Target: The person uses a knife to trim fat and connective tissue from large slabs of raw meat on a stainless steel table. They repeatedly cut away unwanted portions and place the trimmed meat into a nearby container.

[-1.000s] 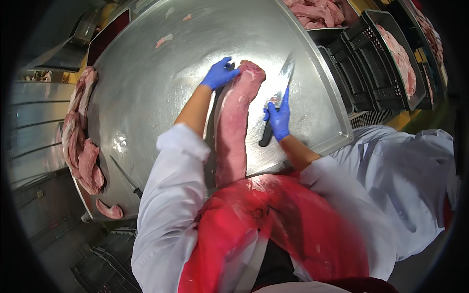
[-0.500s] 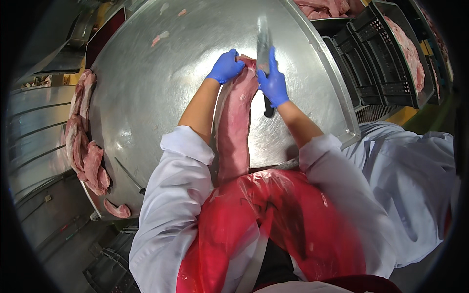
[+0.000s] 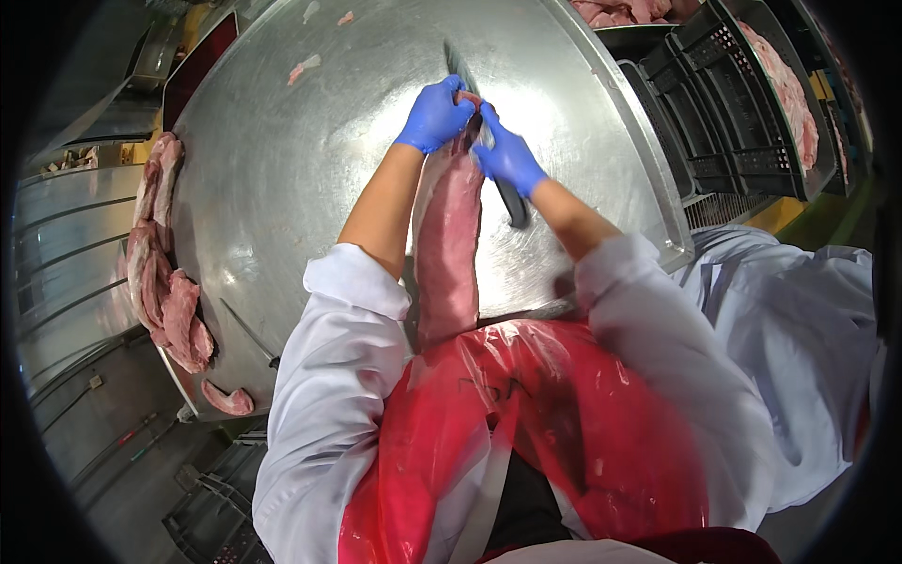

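Note:
A long pink strip of pork loin [image 3: 448, 240] lies on the steel table, running from my apron away from me. My left hand [image 3: 437, 115], in a blue glove, is closed on the loin's far end. In my right hand [image 3: 509, 155], gloved the same way, is a knife [image 3: 515, 209] with a black handle. Its blade points away and to the left, passing by the loin's far end close to my left fingers. Part of the blade is hidden behind my hands and the meat.
Several meat pieces [image 3: 160, 273] line the table's left edge, with a small piece [image 3: 227, 399] below them. A thin rod [image 3: 246, 331] lies near these. Scraps [image 3: 303, 70] dot the far side. Black crates [image 3: 723, 103] with meat stand right, above a person's white sleeve [image 3: 780, 320].
My right hand has moved left with the knife, and the blade has swung from pointing straight away to slanting left at the loin's far end. My left hand keeps its hold.

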`<state>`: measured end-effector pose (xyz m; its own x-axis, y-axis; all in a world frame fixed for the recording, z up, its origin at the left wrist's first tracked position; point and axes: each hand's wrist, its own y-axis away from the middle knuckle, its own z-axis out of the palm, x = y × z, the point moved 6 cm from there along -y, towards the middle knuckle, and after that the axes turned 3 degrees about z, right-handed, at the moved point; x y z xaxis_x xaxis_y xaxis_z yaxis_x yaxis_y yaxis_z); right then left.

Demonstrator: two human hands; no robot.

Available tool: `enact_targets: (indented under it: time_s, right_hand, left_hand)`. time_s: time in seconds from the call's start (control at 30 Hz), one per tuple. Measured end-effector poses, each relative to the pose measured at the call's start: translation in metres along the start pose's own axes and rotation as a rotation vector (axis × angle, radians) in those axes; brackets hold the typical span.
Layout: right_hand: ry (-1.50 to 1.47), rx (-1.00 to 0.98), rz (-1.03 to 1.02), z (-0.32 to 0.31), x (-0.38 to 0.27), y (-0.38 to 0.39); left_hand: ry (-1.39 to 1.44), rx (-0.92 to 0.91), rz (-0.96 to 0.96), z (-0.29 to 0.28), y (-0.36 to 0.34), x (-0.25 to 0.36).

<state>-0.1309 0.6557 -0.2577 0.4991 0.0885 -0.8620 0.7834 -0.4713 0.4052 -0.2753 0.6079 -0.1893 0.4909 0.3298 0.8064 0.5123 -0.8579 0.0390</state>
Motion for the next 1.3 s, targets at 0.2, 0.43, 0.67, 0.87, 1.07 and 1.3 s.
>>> enact_targets:
  time_s: [0.2, 0.43, 0.67, 0.87, 1.07, 1.3]
  right_hand:
    - [-0.036, -0.182, 0.011, 0.004, -0.008, 0.054]
    - [-0.079, -0.319, -0.075, 0.018, 0.016, 0.093]
    - [0.033, -0.260, 0.022, 0.031, -0.002, 0.026]
    - [0.055, -0.321, -0.146, 0.024, 0.008, 0.117]
    - [0.173, -0.427, -0.092, 0.047, -0.018, 0.095]
    - [0.157, -0.456, 0.041, 0.065, -0.015, 0.092]
  left_hand:
    - [-0.132, -0.025, 0.075, -0.013, 0.004, 0.001]
    - [-0.022, -0.044, 0.057, -0.025, -0.001, 0.004]
    - [0.051, -0.018, 0.141, -0.030, 0.003, 0.032]
    - [0.151, 0.066, 0.162, -0.056, 0.024, 0.032]
    - [0.088, 0.109, 0.158, -0.077, 0.030, 0.043]
    - [0.215, 0.149, 0.245, -0.096, 0.045, 0.054]
